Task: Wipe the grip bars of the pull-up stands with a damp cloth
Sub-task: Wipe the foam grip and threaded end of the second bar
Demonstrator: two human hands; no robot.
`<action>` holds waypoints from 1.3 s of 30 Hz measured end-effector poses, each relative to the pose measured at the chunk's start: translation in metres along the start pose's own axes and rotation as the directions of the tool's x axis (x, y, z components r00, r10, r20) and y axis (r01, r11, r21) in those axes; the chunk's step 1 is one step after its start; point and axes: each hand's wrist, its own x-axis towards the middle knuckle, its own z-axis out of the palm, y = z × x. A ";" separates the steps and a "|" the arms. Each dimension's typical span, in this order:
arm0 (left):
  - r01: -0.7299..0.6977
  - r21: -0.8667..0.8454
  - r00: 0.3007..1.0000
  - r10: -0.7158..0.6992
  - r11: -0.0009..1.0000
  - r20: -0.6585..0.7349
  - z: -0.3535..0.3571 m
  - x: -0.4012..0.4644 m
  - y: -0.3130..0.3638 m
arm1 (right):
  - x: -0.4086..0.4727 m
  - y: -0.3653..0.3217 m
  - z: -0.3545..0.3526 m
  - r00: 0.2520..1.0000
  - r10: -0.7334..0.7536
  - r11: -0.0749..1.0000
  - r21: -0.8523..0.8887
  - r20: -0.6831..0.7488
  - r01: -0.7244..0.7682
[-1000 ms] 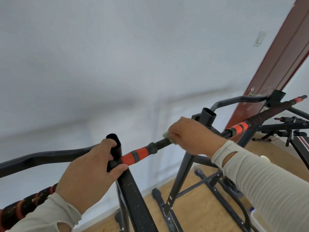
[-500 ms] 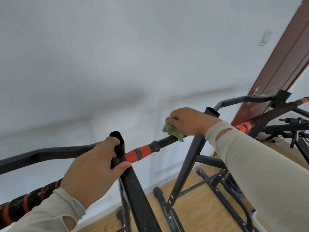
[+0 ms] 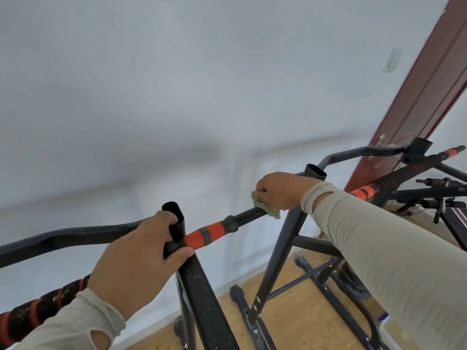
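Observation:
A black pull-up stand fills the lower view, its grip bar [image 3: 227, 224] wrapped in black ribbed foam with red bands. My left hand [image 3: 136, 263] clasps the joint where the bar meets the left upright post [image 3: 202, 299]. My right hand [image 3: 278, 190] is closed around a pale green cloth [image 3: 267, 209] and presses it onto the ribbed black part of the bar near the right upright [image 3: 283, 248]. The bar carries on to the right [image 3: 394, 178] behind my right forearm. The stretch under the cloth is hidden.
A white wall is close behind the stand. A dark red door [image 3: 417, 97] with a handle stands at the right, a light switch [image 3: 393, 60] beside it. Further black exercise gear [image 3: 439, 195] sits at far right. The stand's base rails [image 3: 316, 281] rest on wooden floor.
My right hand has slid the cloth slightly along the ribbed bar between the uprights. My left hand keeps its hold on the left joint. The view has shifted a little.

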 end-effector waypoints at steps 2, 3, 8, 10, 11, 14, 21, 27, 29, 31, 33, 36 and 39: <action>0.007 -0.001 1.000 -0.007 1.000 0.004 0.000 0.000 0.000 | -0.011 -0.009 0.004 0.998 -0.055 0.997 0.055 -0.041 0.057; 0.010 -0.002 1.000 -0.010 1.000 0.004 0.000 0.000 0.000 | -0.019 -0.019 0.007 0.992 -0.111 0.985 0.124 -0.068 0.118; 0.024 0.006 1.000 -0.024 1.000 0.008 0.003 0.001 -0.002 | -0.016 -0.027 0.017 0.982 -0.168 0.981 0.080 -0.092 0.175; 0.030 0.016 0.999 -0.030 0.999 0.013 0.003 0.001 -0.002 | -0.007 -0.005 0.005 0.998 -0.045 0.999 -0.033 -0.045 0.043; 0.031 0.017 0.999 -0.031 0.999 0.012 0.003 0.001 -0.003 | -0.006 0.004 -0.001 0.999 0.015 0.996 -0.082 -0.029 -0.018; 0.022 0.014 1.000 -0.022 1.000 0.013 0.004 0.002 -0.003 | -0.013 0.011 -0.003 0.998 0.009 0.997 -0.077 -0.069 -0.014; 0.022 0.009 1.000 -0.023 1.000 0.020 0.002 0.004 -0.002 | -0.026 -0.014 0.033 0.950 -0.192 0.972 0.083 -0.245 0.218; 0.020 0.002 1.000 -0.020 1.000 0.018 0.001 0.002 -0.002 | -0.027 0.058 -0.007 0.961 0.157 0.969 -0.155 -0.226 -0.194; 0.020 -0.001 1.000 -0.020 1.000 0.012 0.002 0.003 -0.003 | -0.037 0.068 -0.013 0.922 0.177 0.984 0.073 -0.343 -0.162; 0.018 0.005 1.000 -0.018 1.000 0.008 0.002 0.003 -0.003 | -0.046 0.066 -0.015 0.898 0.189 0.960 0.267 -0.397 -0.084; 0.022 0.010 1.000 -0.022 1.000 0.008 0.001 0.003 -0.002 | -0.050 0.050 -0.005 0.924 0.124 0.959 0.282 -0.362 -0.018; 0.024 0.002 1.000 -0.024 1.000 0.008 0.001 0.002 0.000 | -0.049 0.019 0.022 0.957 0.025 0.962 0.268 -0.288 0.056; 0.017 0.010 1.000 -0.017 1.000 0.010 0.000 0.001 0.001 | -0.039 0.001 0.044 0.903 -0.102 0.993 0.009 -0.417 0.116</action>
